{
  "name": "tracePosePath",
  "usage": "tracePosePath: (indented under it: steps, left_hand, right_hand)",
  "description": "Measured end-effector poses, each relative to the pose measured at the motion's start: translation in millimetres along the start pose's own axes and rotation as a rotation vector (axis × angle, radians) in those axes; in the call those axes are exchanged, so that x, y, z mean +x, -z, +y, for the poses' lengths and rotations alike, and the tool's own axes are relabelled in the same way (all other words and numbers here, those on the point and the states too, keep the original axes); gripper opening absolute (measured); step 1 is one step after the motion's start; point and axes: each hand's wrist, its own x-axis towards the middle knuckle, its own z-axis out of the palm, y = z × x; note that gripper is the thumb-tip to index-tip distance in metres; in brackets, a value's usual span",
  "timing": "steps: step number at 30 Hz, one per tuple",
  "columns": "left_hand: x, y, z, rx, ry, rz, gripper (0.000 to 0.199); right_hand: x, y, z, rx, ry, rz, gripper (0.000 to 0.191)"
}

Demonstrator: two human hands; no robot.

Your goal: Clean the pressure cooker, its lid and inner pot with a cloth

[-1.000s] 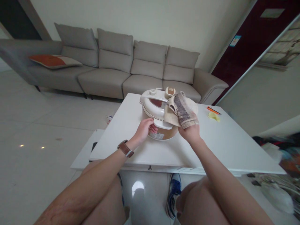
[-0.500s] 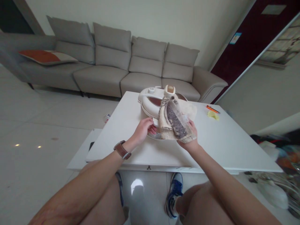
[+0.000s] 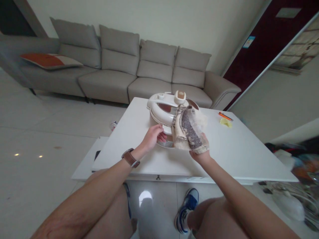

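A white and brown electric pressure cooker (image 3: 159, 114) stands on the white table (image 3: 139, 162). My left hand (image 3: 153, 137) is closed around the cooker's side handle, with thumb on top and fingers underneath. In my right hand (image 3: 200, 154) is a bunched cream and grey cloth (image 3: 190, 127), pressed against the cooker's right front side. The cloth covers most of the right fingers and part of the lid. Above the cloth rises the white lid knob with its brown top (image 3: 180, 95).
An orange utility knife (image 3: 225, 116) and a crumpled yellow piece (image 3: 226, 122) lie on the table's right side. Behind the table runs a grey sofa (image 3: 149, 84) with an orange cushion (image 3: 50, 60). Cables and bags crowd the floor at right.
My right hand and the cloth have shifted slightly right along the cooker, showing more of its front. My left hand stays on the handle. My right foot has turned a little.
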Motion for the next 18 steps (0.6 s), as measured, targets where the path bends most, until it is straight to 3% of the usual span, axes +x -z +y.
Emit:
tracePosePath:
  steps: [5, 13, 15, 18]
  left_hand:
    - [1, 2.6, -1, -0.016, -0.021, -0.014, 0.020]
    - [-3, 8.8, 3, 0.072, -0.040, -0.028, 0.016]
    - [-1, 15.8, 8, 0.142, -0.089, 0.041, 0.016]
    - [5, 32.2, 12, 0.180, -0.206, 0.272, 0.012]
  right_hand:
    - [3, -7, -20, 0.066, 0.071, 0.047, 0.047]
    - [18, -12, -37, 0.116, 0.123, 0.246, 0.049]
    - [17, -14, -39, 0.109, 0.095, 0.252, 0.047]
    - [16, -16, -38, 0.113, 0.076, 0.214, 0.050]
